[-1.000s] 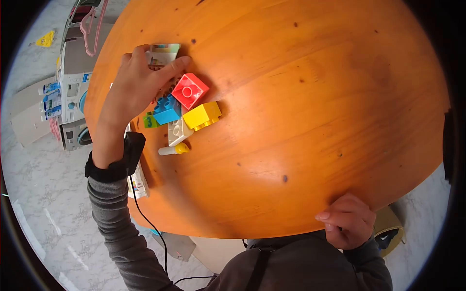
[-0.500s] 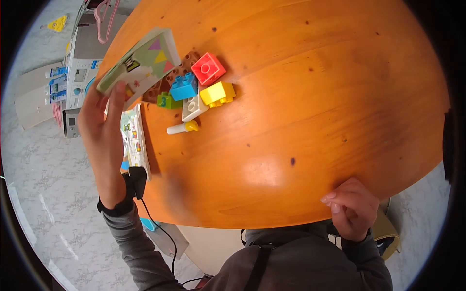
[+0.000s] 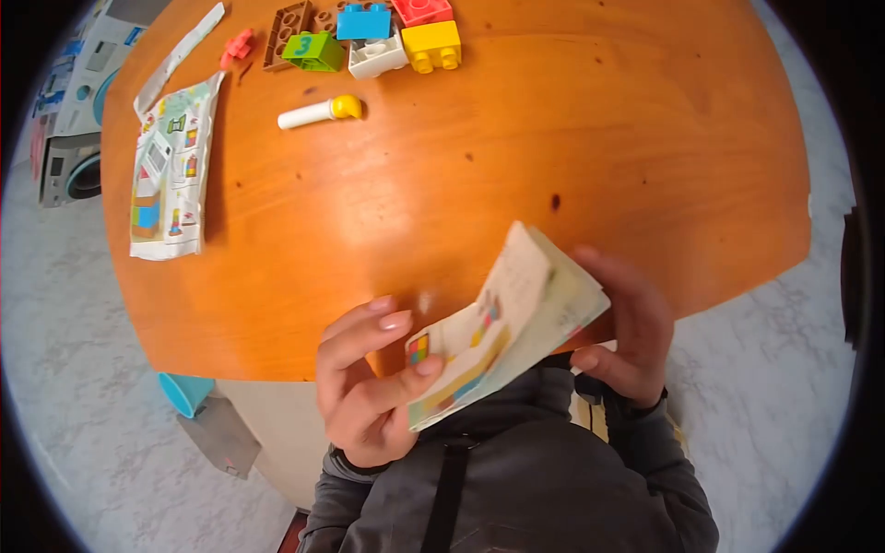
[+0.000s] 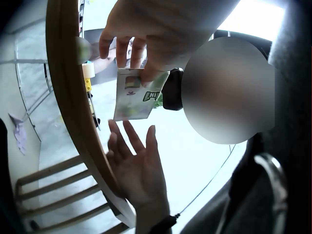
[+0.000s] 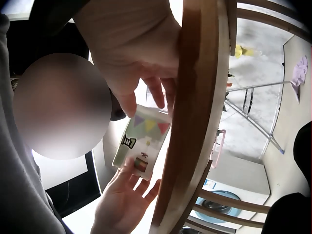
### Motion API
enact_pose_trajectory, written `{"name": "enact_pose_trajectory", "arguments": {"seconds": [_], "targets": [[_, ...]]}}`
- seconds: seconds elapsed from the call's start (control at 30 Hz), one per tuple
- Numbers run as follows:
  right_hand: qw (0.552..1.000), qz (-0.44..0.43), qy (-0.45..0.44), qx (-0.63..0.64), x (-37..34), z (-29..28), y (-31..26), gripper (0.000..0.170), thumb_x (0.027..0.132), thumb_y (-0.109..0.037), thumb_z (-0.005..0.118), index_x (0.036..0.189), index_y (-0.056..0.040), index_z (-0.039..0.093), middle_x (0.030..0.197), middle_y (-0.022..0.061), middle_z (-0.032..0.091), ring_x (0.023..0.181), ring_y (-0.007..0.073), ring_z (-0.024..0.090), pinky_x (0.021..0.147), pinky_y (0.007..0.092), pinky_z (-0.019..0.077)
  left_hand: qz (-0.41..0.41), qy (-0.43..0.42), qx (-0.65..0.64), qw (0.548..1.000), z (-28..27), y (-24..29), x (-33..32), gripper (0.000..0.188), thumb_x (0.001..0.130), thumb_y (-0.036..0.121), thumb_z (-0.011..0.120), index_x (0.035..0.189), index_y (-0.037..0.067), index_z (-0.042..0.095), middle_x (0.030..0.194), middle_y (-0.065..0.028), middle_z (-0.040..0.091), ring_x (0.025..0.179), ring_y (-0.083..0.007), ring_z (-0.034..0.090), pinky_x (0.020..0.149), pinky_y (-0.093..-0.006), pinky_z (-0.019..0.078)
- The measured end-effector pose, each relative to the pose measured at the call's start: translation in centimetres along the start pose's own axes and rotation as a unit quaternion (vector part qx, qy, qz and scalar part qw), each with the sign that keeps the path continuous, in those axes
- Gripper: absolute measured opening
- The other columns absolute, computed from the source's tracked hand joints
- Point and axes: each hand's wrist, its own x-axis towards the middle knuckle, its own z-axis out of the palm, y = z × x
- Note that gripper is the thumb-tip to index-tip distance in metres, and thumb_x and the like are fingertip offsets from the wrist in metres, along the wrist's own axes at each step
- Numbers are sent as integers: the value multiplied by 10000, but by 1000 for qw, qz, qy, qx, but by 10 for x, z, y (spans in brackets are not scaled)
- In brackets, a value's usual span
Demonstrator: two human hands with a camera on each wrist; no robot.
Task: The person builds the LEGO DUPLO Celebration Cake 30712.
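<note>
A folded paper booklet [image 3: 516, 323] with printed brick pictures is tilted over the table's near edge. My left hand [image 3: 369, 387] pinches its left end, thumb on the near face; the left wrist view shows this left hand [image 4: 151, 39] from above. On the opposite side, my right hand [image 3: 631, 327] has its fingers spread and relaxed beside the booklet's edge. That right hand [image 4: 139, 170] shows fingertips close to the paper in the left wrist view; contact is unclear. In the right wrist view, the booklet [image 5: 144, 141] shows coloured pennants.
At the table's far side stand green [image 3: 315, 52], blue [image 3: 363, 23], white [image 3: 376, 57], yellow [image 3: 431, 44], red [image 3: 422, 9] and brown [image 3: 288, 35] bricks. Closer lies a white-and-yellow candle piece [image 3: 318, 112]. A printed packet [image 3: 173, 175], paper strip [image 3: 180, 57] and red piece [image 3: 238, 44] lie left.
My left hand has picked up the booklet beside the bricks and brought it to the near edge. My right hand has lifted beside it, fingers spreading. The head view has shifted.
</note>
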Motion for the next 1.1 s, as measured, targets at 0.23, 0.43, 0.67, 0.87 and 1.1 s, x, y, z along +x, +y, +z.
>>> {"name": "enact_pose_trajectory", "arguments": {"seconds": [0.23, 0.43, 0.67, 0.87, 1.1], "targets": [[962, 152, -19, 228, -4, 29, -1, 1098, 625, -514, 837, 1424, 29, 313, 1396, 144, 396, 1303, 230, 394, 1056, 356, 316, -19, -74, -68, 995, -6, -9, 9, 176, 706, -93, 705, 840, 21, 704, 1162, -190, 576, 1064, -330, 574, 946, -466, 462], [979, 123, 51, 155, -9, 36, 7, 976, 657, -510, 824, 1343, 33, 393, 1280, 133, 464, 1207, 216, 461, 1026, 345, 345, 11, -96, -86, 992, 5, -22, 3, 148, 681, -104, 712, 783, 0, 685, 1137, -189, 587, 1044, -325, 571, 903, -421, 491], [994, 41, 29, 101, -2, 46, 5, 805, 692, -213, 863, 1293, 38, 389, 1188, 144, 553, 1080, 205, 577, 927, 326, 456, -7, -45, -149, 988, 6, -30, -1, 176, 689, -140, 705, 800, -10, 665, 1134, -207, 584, 1028, -316, 598, 812, -378, 533], [998, 36, 35, 22, -5, 49, 9, 741, 689, -65, 811, 1279, 48, 377, 1131, 167, 593, 1044, 203, 613, 878, 332, 493, -42, -52, -146, 987, 5, -30, 2, 194, 709, -131, 707, 853, -6, 672, 1150, -214, 570, 1065, -312, 613, 787, -321, 550], [990, 110, 76, -51, -1, 51, 1, 571, 708, -55, 788, 1191, 19, 492, 1030, 132, 633, 931, 203, 640, 744, 285, 519, 6, -100, -145, 984, 6, -26, 9, 478, 638, 73, 861, 1050, 1, 629, 1319, -248, 416, 1187, -375, 537, 926, -402, 502]]}}
